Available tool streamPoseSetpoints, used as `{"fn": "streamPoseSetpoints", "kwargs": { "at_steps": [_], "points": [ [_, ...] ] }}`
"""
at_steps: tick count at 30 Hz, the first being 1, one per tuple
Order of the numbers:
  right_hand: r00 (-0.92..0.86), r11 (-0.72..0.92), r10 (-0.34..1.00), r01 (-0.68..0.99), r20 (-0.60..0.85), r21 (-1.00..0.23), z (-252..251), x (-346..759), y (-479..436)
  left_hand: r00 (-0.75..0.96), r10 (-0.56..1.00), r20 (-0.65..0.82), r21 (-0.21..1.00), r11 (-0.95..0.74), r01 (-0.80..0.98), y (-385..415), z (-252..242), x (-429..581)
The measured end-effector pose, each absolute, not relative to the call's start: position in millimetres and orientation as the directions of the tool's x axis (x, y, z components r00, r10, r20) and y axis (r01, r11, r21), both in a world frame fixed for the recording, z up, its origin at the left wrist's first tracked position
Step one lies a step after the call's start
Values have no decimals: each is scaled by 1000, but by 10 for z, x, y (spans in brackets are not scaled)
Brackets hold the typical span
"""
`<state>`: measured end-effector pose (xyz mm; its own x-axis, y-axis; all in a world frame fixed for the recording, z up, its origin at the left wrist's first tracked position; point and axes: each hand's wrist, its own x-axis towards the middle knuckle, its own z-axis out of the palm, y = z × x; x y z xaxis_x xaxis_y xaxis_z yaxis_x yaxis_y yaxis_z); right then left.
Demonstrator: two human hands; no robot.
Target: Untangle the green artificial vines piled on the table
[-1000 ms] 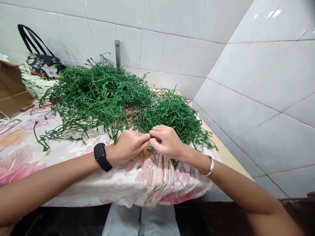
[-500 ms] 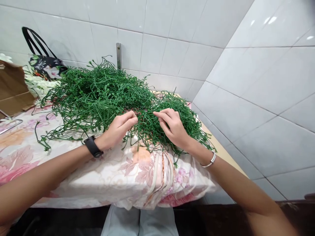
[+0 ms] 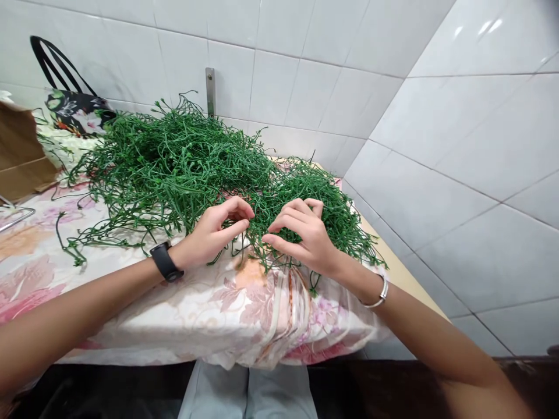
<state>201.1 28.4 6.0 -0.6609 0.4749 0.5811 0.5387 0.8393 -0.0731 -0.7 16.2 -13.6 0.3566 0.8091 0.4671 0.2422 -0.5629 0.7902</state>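
Green stems, the fake wiry plastic kind, are heaped in a big tangled pile on the table. The pile runs from the back left toward the corner where the two tiled walls meet. A smaller clump on the right side of the heap sits closest to the person, right at the table's front edge.

Both hands are dug into the near edge of that clump. The left hand has its fingers curled over in a loose C, with a gap to the thumb and a few strands passing through it. The right hand is just beside it, not touching, clawed the same way with its fingers hooked into the green. Honestly I can't tell if either hand is actually pinching a strand or just resting in the tangle.

There's a black watch on the left wrist and a silver bangle on the right. The table is covered with a pink floral cloth that bunches and hangs over the front edge.

Other stuff: a dark flowery bag with black handles leans on the back wall behind the pile. Some brown cardboard sits at the far left, and a metal strip is fixed upright on the tiles.
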Motion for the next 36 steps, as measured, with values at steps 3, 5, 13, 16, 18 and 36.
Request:
{"fn": "streamPoseSetpoints", "kwargs": {
  "at_steps": [3, 5, 13, 16, 18, 36],
  "points": [
    [-638, 826, 512, 548, 575, -128, 44, 1986, 268, 379, 789, 484, 779, -585, 225, 128, -134, 9],
    [-635, 812, 543, 564, 549, -151, 31, 1977, 269, 381, 779, 498, 773, -598, 212, 108, -126, 19],
    [-676, 835, 545, 488, 495, -253, 37, 1953, 231, 433, 758, 489, 790, -595, 149, 79, -124, 29],
    [-703, 840, 542, 434, 461, -326, 33, 1959, 250, 440, 756, 485, 773, -605, 189, 70, -122, 34],
    [-686, 821, 564, 407, 459, -401, 24, 1967, 277, 441, 750, 492, 755, -620, 213, 65, -112, 41],
    [-760, 807, 543, 355, 356, -473, 18, 1961, 259, 618, 747, 246, 809, -509, 293, 55, 63, -26]
  ]
}}
